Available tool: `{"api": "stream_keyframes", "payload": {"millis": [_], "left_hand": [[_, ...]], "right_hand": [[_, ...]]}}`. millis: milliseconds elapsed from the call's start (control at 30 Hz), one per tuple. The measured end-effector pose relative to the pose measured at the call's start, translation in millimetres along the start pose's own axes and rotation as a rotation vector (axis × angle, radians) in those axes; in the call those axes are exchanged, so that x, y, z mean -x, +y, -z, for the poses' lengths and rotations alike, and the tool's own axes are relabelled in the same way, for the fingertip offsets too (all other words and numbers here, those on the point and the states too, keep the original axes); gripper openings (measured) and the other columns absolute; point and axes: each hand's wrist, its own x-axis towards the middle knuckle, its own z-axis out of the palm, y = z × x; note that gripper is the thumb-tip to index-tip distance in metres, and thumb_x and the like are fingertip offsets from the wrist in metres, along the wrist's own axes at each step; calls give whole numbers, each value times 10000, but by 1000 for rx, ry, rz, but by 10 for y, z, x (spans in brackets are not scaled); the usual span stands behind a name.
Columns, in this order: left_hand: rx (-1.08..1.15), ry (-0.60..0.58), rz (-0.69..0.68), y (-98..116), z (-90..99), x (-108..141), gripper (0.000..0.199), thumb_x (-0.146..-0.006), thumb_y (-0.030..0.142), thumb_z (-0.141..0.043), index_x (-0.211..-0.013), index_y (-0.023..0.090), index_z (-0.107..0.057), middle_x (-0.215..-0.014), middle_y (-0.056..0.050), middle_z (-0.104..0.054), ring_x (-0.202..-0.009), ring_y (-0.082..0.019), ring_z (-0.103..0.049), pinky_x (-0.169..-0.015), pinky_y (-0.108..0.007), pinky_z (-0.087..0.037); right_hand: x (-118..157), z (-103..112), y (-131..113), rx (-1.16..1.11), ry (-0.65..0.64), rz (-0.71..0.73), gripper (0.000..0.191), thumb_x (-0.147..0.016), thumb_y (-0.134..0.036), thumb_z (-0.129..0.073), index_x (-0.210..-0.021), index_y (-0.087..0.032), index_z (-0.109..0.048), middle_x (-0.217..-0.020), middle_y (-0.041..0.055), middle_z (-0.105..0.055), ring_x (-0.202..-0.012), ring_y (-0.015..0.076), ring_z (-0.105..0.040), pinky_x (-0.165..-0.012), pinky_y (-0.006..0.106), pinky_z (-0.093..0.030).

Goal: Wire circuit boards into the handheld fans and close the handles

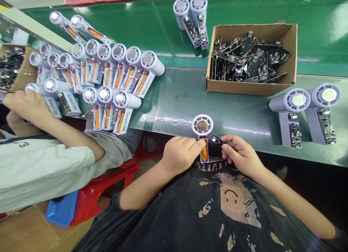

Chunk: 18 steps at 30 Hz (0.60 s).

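Observation:
My left hand (181,154) grips a small fan unit with a white round head (202,124), pressing on its orange battery (204,149) with the fingertips. My right hand (240,154) pinches a small black circuit board (216,139) by its end, and the board's far end lies close to the battery. Thin wires may link them, but they are too small to tell. The lower part of the fan unit is partly hidden by my fingers and the board. Both hands are held just below the front edge of the green workbench (174,107).
A cardboard box (251,58) of black circuit boards stands beyond my hands, with finished grey fans (297,114) to its right. Many fans with "Speed FAN" cards (119,96) crowd the left. A co-worker's hand (27,105) rests among them, beside another box (16,67).

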Motion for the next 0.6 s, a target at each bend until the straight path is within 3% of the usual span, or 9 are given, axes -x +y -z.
{"api": "stream_keyframes", "payload": {"millis": [167,433,600], "left_hand": [[-37,-86,-41,4,114,66,338,-979,383,-498,-1088,127,-691,-543,28,-587,-480,-130,-545,-472,-303,-340],[-71,-226,29,93,99,52,312,-965,292,-459,-1140,137,-667,-537,14,-612,-446,-167,-579,-436,-303,-351],[-26,-345,80,118,70,-14,331,-961,260,-430,-1177,103,-625,-549,-21,-661,-447,-188,-615,-436,-293,-387]], "right_hand": [[-4,5,32,8,-44,35,298,-940,-414,-487,-1145,-205,-547,-696,-35,-589,-521,81,-525,-520,238,-465],[5,-7,6,77,-49,58,296,-960,-404,-456,-1164,-206,-537,-699,-24,-610,-527,92,-547,-539,251,-471],[-8,-29,-69,388,83,252,313,-942,-344,-495,-1235,-240,-530,-928,55,-682,-802,181,-656,-735,346,-538]]}}
